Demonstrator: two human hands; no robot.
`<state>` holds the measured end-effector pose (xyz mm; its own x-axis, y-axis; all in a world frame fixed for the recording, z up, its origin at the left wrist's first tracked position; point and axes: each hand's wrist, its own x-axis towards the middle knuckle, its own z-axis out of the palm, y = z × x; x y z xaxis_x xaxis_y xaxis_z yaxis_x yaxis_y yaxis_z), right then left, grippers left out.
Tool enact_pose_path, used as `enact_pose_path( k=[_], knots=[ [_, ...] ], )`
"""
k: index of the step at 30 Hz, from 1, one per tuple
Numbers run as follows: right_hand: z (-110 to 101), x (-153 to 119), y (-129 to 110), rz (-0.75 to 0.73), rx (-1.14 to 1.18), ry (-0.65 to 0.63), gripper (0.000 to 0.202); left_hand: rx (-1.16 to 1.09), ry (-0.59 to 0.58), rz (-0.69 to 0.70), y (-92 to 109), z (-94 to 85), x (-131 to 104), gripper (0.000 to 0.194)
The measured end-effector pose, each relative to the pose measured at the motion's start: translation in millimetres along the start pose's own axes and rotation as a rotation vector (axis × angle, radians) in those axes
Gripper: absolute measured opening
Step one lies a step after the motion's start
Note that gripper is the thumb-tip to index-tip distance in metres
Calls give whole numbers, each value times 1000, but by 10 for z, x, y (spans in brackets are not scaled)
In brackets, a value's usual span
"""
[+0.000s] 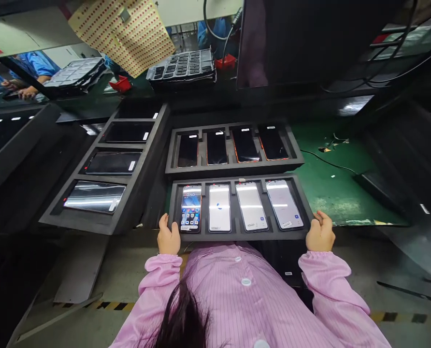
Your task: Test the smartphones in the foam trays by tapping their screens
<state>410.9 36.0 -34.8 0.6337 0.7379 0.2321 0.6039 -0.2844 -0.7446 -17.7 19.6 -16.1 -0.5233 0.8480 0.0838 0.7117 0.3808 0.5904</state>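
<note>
Gripping the near tray (242,237) by its two short ends, the left hand (169,237) is bent round the left front corner and the right hand (320,235) round the right one. Each pinches the tray between thumb and curled fingers, though the parts beneath are hidden. The tray is right before the person's pink smock (233,295), its front edge reaching past the edge of the green table (346,193); whether its underside rests there, I cannot tell.

Four phones stand side by side in its slots, all with lit screens. The leftmost phone (191,205) shows a clock reading 0:40 above rows of icons; the second phone (219,212) has a small blue mark on white; the third phone (251,203) and fourth phone (281,200) are pale with a small blue icon low on the right.

Just behind sits the far tray (233,169), holding four dark phones with orange edges and white labels near their tops. To the left, the side tray (85,226) shows four more dark phones lying crosswise, one above another.

On the table's right a thin cable (327,160) runs to a dark object. Farther back are a dotted yellow sheet (123,38), two red bins (121,84) and a co-worker's hand (27,92) below a blue sleeve.
</note>
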Motion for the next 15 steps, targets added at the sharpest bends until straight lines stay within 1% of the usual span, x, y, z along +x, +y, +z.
enact_pose_path(
  k=[2,4,5,6,9,11,13,15],
  knots=[
    [-40,3,38,-168,2,-42,38,-18,-35,-8,5,-19,-4,44],
    [-84,5,58,-365,-56,-80,32,-39,-69,-36,26,-44,-8,46],
    [-104,2,57,-440,-106,-99,30,-44,-82,-54,40,-55,-10,47],
    [-121,-3,50,-484,-165,-117,29,-45,-92,-71,53,-64,-12,48],
    [-150,-44,-30,-483,-337,-152,30,-41,-104,-88,72,-72,-15,50],
    [-144,-98,-141,-487,-384,-160,30,-40,-100,-68,67,-62,-18,50],
    [-114,-175,-298,-550,-365,-192,29,-21,-63,7,65,-46,-28,49],
    [-62,-267,-474,-636,-336,-273,29,34,17,135,91,-31,-56,47]
  ],
)
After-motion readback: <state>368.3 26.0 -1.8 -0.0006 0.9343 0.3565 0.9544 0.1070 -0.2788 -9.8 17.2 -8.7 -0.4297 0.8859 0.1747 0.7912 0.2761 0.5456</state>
